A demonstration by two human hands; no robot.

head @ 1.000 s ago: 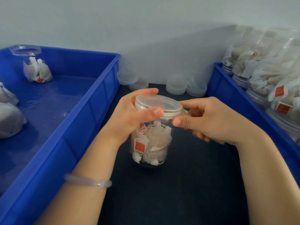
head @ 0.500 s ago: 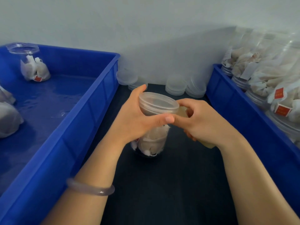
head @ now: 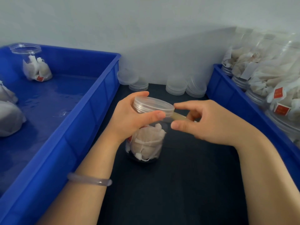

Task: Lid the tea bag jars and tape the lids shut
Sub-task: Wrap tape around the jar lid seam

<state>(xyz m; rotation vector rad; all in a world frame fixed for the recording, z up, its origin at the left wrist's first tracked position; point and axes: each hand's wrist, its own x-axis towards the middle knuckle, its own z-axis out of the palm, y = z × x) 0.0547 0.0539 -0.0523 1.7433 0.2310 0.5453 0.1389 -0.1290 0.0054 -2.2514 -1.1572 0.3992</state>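
Jar (head: 163, 127): clear plastic, smooth, glossy. Lid (head: 153, 105): translucent frosted plastic, ribbed rim. Tea bags (head: 146, 142): white fibrous mesh, matt, crumpled. Tape (head: 178, 117): tan, semi-transparent, slight sheen. Bin (head: 90, 101): blue moulded plastic, glossy. Bench (head: 178, 184): dark, matt. Bracelet (head: 89, 181): translucent, polished.

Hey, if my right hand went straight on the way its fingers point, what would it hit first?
The right hand points left at the lid on the jar. The lid's rim comes first, then probably the left hand. Depth is unclear.
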